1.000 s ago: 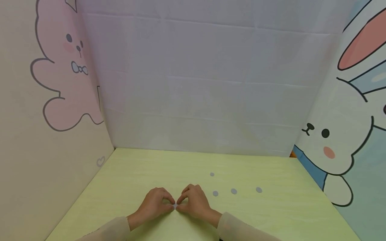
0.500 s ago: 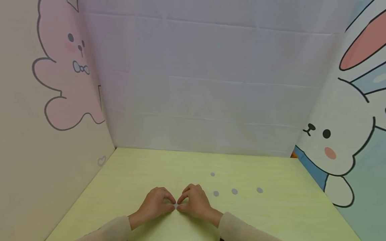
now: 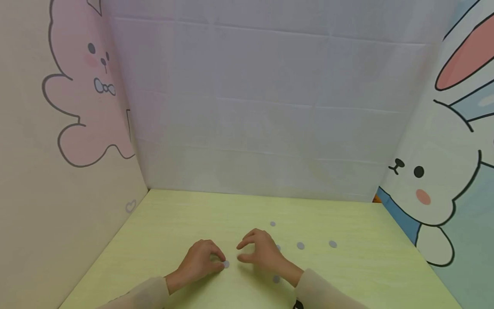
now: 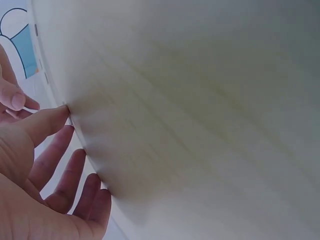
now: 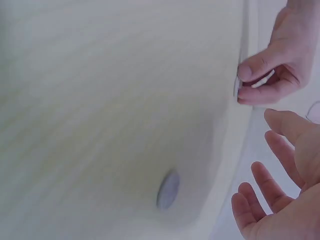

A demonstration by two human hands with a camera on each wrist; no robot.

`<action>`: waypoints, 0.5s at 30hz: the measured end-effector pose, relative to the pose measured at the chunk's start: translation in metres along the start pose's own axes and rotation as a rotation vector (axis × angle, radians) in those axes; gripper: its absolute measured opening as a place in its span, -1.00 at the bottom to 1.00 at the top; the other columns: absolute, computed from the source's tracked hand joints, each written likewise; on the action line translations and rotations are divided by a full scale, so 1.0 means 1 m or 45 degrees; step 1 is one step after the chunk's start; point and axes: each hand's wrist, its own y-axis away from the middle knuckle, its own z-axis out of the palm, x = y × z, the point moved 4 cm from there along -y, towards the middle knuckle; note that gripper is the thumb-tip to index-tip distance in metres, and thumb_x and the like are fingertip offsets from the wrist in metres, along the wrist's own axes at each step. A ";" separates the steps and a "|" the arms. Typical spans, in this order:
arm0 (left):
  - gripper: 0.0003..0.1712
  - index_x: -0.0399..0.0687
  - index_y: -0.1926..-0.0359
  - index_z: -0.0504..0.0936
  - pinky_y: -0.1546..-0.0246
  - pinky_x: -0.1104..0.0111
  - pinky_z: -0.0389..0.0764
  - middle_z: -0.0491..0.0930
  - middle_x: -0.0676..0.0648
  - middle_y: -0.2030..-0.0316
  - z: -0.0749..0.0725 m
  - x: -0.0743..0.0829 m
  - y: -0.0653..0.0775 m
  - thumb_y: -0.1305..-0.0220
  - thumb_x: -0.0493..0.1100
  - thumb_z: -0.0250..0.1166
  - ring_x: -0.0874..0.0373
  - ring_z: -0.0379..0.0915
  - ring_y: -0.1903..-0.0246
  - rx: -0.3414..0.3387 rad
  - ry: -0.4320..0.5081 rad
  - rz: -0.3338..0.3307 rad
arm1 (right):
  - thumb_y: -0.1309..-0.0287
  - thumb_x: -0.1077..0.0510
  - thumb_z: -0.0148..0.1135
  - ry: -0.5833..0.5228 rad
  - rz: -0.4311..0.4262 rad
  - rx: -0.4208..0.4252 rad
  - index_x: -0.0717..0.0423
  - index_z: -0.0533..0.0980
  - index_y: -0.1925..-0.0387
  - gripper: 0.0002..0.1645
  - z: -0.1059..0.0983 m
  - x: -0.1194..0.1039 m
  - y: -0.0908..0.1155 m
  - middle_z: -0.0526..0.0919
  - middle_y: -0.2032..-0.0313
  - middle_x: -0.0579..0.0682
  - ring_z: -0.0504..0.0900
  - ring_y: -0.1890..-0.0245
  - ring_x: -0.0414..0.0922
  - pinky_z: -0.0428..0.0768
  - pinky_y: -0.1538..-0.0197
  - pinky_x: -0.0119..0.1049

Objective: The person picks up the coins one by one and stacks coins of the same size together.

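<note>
A small grey disc (image 3: 226, 264) lies on the table at the fingertips of my left hand (image 3: 200, 261), whose thumb and index finger pinch its near edge. In the right wrist view, the left hand (image 5: 280, 62) shows its thumb and finger against the thin disc (image 5: 236, 87). My right hand (image 3: 263, 252) is raised just to the right, thumb and fingers apart, holding nothing. Another grey disc (image 3: 278, 247) is partly covered by that hand, and one more disc (image 3: 276, 279) lies below the right wrist. In the left wrist view the pinched disc cannot be made out.
Further grey discs lie to the right and farther back: a disc (image 3: 300, 245), an outer disc (image 3: 332, 244) and a far disc (image 3: 272, 223). The pale yellow table (image 3: 185, 214) is bounded by a white back cloth (image 3: 251, 128) and side cloths with printed cartoon animals.
My right hand has let go of the disc and moved right and upward, fingers spreading. A disc formerly hidden by the right arm now shows. The left hand stays at its disc.
</note>
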 end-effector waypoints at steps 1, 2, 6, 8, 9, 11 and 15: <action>-0.88 0.20 0.40 0.87 0.03 0.08 0.57 0.70 0.28 0.34 0.000 0.000 0.000 -0.06 -0.06 0.69 0.17 0.57 0.18 0.001 0.000 -0.003 | -0.11 0.09 0.63 -0.002 -0.003 0.009 0.03 0.82 0.20 -0.79 -0.004 0.002 0.001 0.66 0.09 -0.10 0.61 0.01 -0.01 0.59 -0.08 -0.09; -0.88 0.20 0.40 0.87 0.03 0.08 0.57 0.70 0.28 0.33 0.000 0.000 0.000 -0.06 -0.07 0.69 0.17 0.56 0.17 0.002 0.003 -0.007 | -0.12 0.08 0.63 -0.007 -0.001 0.016 0.04 0.82 0.18 -0.77 -0.008 0.004 0.002 0.66 0.08 -0.10 0.62 0.00 0.00 0.60 -0.09 -0.07; -0.87 0.17 0.41 0.87 0.00 0.03 0.57 0.71 0.25 0.32 -0.001 0.002 0.002 -0.03 -0.11 0.69 0.15 0.57 0.16 0.010 0.011 -0.010 | -0.15 0.10 0.62 -0.038 -0.013 0.046 0.08 0.79 0.10 -0.71 -0.026 0.013 0.008 0.68 0.06 -0.05 0.66 -0.02 0.12 0.66 -0.08 0.08; -0.87 0.16 0.40 0.87 -0.06 -0.02 0.57 0.71 0.24 0.31 -0.001 0.002 0.002 -0.03 -0.12 0.69 0.14 0.59 0.15 0.013 0.020 -0.009 | -0.16 0.10 0.62 -0.054 -0.023 0.055 0.09 0.77 0.05 -0.67 -0.036 0.020 0.012 0.69 0.03 -0.02 0.66 -0.03 0.19 0.67 -0.07 0.13; -0.87 0.15 0.40 0.87 -0.07 -0.04 0.57 0.72 0.23 0.31 0.000 0.001 0.002 -0.03 -0.12 0.69 0.14 0.59 0.15 0.014 0.021 -0.006 | -0.17 0.11 0.61 -0.058 -0.027 0.057 0.10 0.76 0.02 -0.65 -0.040 0.025 0.013 0.69 0.02 0.00 0.66 -0.03 0.22 0.68 -0.06 0.16; -0.87 0.15 0.40 0.86 -0.10 -0.06 0.57 0.72 0.23 0.30 0.000 0.001 0.002 -0.04 -0.12 0.69 0.13 0.60 0.14 0.015 0.026 -0.007 | -0.19 0.09 0.60 -0.067 -0.020 0.056 0.10 0.75 -0.03 -0.61 -0.049 0.034 0.017 0.69 0.00 0.01 0.65 -0.03 0.23 0.69 -0.06 0.16; -0.87 0.16 0.40 0.86 -0.07 -0.05 0.57 0.72 0.22 0.30 -0.001 0.001 0.003 -0.04 -0.12 0.68 0.13 0.59 0.14 0.013 0.034 -0.014 | -0.21 0.09 0.59 -0.051 0.015 0.052 0.14 0.72 -0.09 -0.56 -0.061 0.053 0.025 0.68 -0.02 0.07 0.65 -0.02 0.23 0.69 -0.06 0.16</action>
